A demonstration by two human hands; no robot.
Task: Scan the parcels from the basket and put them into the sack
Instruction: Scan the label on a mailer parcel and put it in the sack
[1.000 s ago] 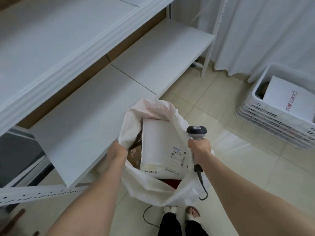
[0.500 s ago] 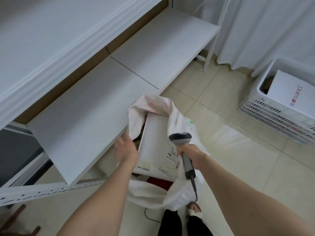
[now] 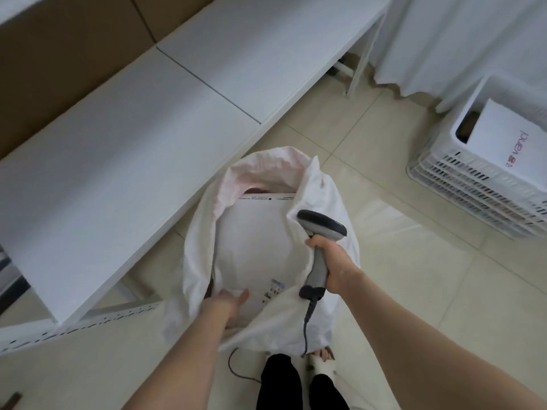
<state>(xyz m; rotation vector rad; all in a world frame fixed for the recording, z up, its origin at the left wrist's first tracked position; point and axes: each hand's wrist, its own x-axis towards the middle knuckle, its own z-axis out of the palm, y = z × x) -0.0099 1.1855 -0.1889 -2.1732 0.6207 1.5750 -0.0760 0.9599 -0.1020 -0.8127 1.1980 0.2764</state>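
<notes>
The hands meet at the sack (image 3: 195,247): the left hand (image 3: 228,303) at its near rim, fingers buried in crumpled white cloth, hold unclear. Inside lies a flat white parcel (image 3: 260,247), label half covered. The right hand (image 3: 328,261) grips a grey scanner (image 3: 322,224). Right of the sack, a slatted plastic basket (image 3: 473,184) is cut off.

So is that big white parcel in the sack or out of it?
In. The white parcel lies inside the sack, within its open mouth, the cloth rim around it on all visible sides.

I count one white cloth sack (image 3: 196,255), one grey handheld scanner (image 3: 322,227), one white slatted basket (image 3: 473,184), two flat white parcels: centre parcel (image 3: 260,247), right-edge parcel (image 3: 503,134).
</notes>
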